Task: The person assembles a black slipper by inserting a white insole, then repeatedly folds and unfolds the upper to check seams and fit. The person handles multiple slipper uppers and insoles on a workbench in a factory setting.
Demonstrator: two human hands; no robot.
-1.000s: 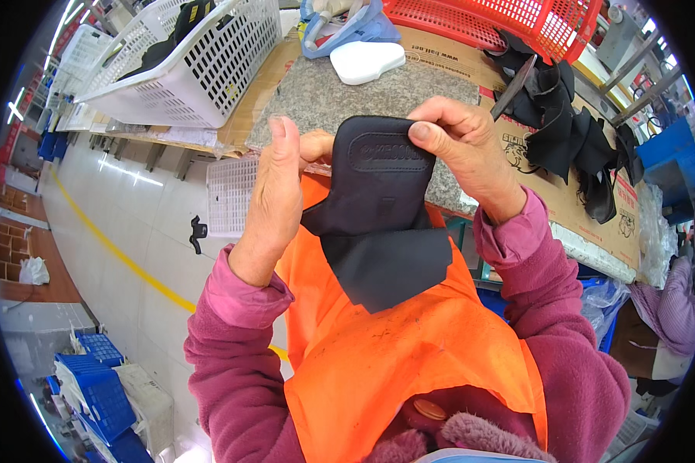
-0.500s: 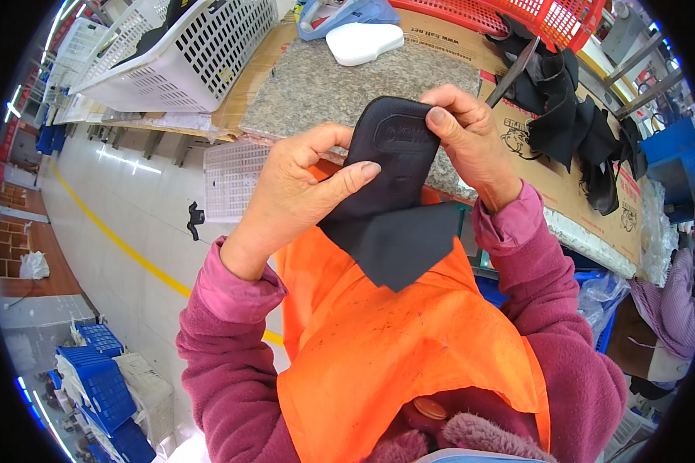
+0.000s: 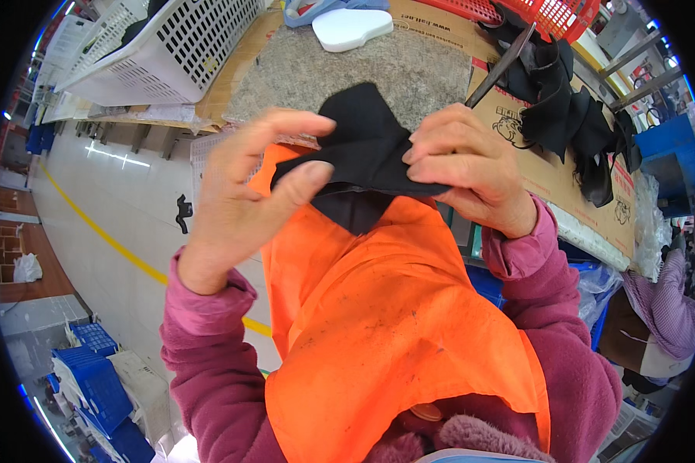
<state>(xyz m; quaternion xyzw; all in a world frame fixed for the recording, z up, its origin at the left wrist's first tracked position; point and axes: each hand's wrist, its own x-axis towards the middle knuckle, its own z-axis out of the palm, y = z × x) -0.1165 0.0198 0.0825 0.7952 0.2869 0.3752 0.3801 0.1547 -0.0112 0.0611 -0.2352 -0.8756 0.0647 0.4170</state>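
A black fabric piece [image 3: 363,135] is held up in front of my orange apron, with folds and a pointed upper corner. My right hand [image 3: 471,166] pinches its right end between thumb and curled fingers. At the left side, my left hand [image 3: 243,193] is slightly blurred, its thumb and fingers spread apart. Its fingertips are close to the left edge of the piece, and whether they touch it I cannot tell. A narrow opening runs along the lower edge, with a dark flap hanging below it.
Ahead stands a worktable with a grey stone-like slab [image 3: 286,73] and a white flat shape [image 3: 351,31]. A white basket [image 3: 170,58] is at the left. A metal bar [image 3: 502,65] slants up behind my right hand, near black fabric scraps [image 3: 552,116] on cardboard [image 3: 517,150].
The black piece has been turned over: its smooth embossed face is out of sight and the fabric side shows. My left hand has opened and moved left and down.
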